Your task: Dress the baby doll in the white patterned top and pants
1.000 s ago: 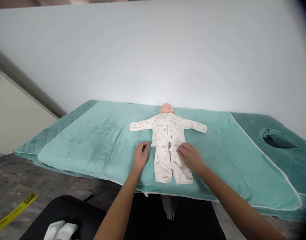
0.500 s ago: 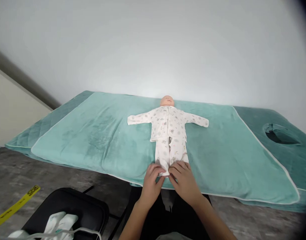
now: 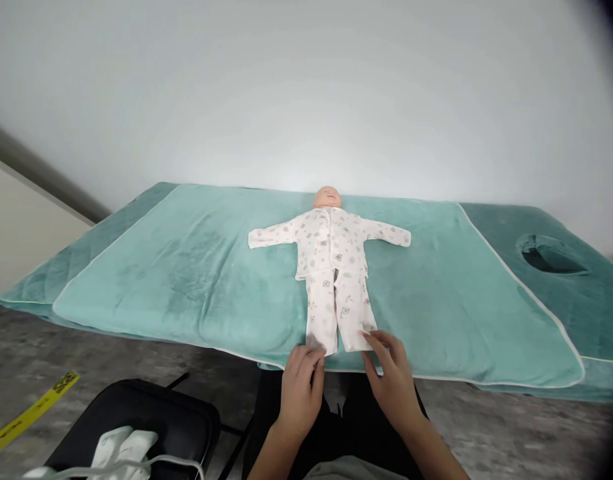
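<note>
A baby doll (image 3: 327,197) lies on its back, arms spread, in a white patterned jacket (image 3: 331,241) and matching pants (image 3: 353,310). Its feet are hidden inside the pant legs. My left hand (image 3: 302,387) is closed at the left pant cuff, the thumb drawn in toward the fingers and part of the cuff covered. At the right cuff rests my right hand (image 3: 393,377), its index fingertip on the fabric and its thumb held apart near the hem.
Under the doll a light green sheet (image 3: 456,300) covers a padded bed with a face hole (image 3: 551,257) on the right. A wall runs behind it. A black chair (image 3: 161,420) at lower left holds white packs (image 3: 123,450) and a cable (image 3: 173,460).
My hands have moved apart, from the middle of the cuffs to their outer sides. The pant legs now lie separated and straighter, with both hems showing.
</note>
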A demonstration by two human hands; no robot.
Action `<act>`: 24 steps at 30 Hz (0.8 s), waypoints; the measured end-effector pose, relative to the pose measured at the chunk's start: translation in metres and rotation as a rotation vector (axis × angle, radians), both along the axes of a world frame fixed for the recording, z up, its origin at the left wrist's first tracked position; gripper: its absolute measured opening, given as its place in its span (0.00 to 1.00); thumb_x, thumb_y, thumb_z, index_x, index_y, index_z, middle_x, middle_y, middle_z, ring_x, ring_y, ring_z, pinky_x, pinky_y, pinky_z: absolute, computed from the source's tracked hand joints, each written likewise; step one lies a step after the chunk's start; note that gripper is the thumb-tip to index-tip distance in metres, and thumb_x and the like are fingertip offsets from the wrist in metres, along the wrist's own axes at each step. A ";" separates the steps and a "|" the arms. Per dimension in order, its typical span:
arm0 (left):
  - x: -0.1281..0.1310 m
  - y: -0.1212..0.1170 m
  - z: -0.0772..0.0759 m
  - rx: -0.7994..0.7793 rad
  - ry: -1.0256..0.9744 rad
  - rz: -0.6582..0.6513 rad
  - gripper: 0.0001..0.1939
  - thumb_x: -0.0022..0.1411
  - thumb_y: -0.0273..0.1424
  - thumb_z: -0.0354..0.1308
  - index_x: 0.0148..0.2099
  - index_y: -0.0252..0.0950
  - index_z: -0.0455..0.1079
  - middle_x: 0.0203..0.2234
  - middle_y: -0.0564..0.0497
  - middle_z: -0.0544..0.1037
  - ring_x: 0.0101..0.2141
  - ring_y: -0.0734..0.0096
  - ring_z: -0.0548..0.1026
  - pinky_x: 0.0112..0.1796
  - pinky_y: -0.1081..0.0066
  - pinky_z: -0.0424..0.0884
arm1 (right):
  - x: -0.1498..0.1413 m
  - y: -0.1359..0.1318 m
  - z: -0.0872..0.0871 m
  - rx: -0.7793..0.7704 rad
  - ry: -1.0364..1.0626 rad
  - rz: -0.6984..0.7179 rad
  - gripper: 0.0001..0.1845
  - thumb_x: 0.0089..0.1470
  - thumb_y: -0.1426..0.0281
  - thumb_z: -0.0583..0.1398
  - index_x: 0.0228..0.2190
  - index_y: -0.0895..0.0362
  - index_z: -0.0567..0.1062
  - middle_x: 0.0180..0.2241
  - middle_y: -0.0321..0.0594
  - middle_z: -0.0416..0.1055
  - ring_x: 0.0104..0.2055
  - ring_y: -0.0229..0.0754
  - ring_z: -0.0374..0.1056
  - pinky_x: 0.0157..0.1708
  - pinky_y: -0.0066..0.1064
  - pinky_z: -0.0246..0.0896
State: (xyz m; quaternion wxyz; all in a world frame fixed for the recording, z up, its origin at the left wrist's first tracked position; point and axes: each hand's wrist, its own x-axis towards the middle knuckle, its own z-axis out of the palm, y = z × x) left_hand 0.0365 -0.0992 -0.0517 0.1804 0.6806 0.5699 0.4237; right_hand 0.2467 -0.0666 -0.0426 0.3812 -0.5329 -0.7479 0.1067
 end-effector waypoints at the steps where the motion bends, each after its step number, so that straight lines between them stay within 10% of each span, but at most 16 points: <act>1: 0.002 -0.001 0.000 -0.012 -0.004 -0.009 0.13 0.67 0.26 0.51 0.51 0.43 0.69 0.40 0.46 0.76 0.42 0.60 0.74 0.43 0.60 0.72 | 0.001 0.002 0.003 -0.003 0.001 0.002 0.19 0.62 0.73 0.55 0.53 0.47 0.71 0.47 0.47 0.70 0.49 0.50 0.69 0.46 0.46 0.70; 11: 0.032 -0.017 -0.007 -0.093 -0.090 -0.088 0.12 0.67 0.28 0.50 0.48 0.46 0.70 0.39 0.45 0.75 0.40 0.61 0.75 0.40 0.60 0.75 | -0.013 -0.003 0.016 -0.070 0.009 0.224 0.11 0.61 0.76 0.53 0.38 0.51 0.73 0.38 0.42 0.72 0.41 0.46 0.70 0.41 0.41 0.70; 19: 0.051 -0.016 -0.013 -0.238 -0.106 0.040 0.24 0.68 0.31 0.51 0.65 0.45 0.58 0.36 0.48 0.75 0.33 0.66 0.76 0.33 0.66 0.75 | 0.001 -0.013 -0.006 -0.182 0.207 0.205 0.11 0.63 0.72 0.53 0.43 0.49 0.73 0.42 0.43 0.73 0.46 0.46 0.72 0.45 0.41 0.73; 24: 0.055 0.006 -0.008 -0.204 -0.053 0.045 0.13 0.68 0.34 0.51 0.53 0.43 0.68 0.38 0.47 0.79 0.36 0.62 0.79 0.37 0.63 0.75 | 0.001 -0.011 0.000 -0.209 0.314 -0.026 0.13 0.62 0.69 0.56 0.48 0.50 0.72 0.51 0.48 0.71 0.53 0.51 0.70 0.48 0.47 0.72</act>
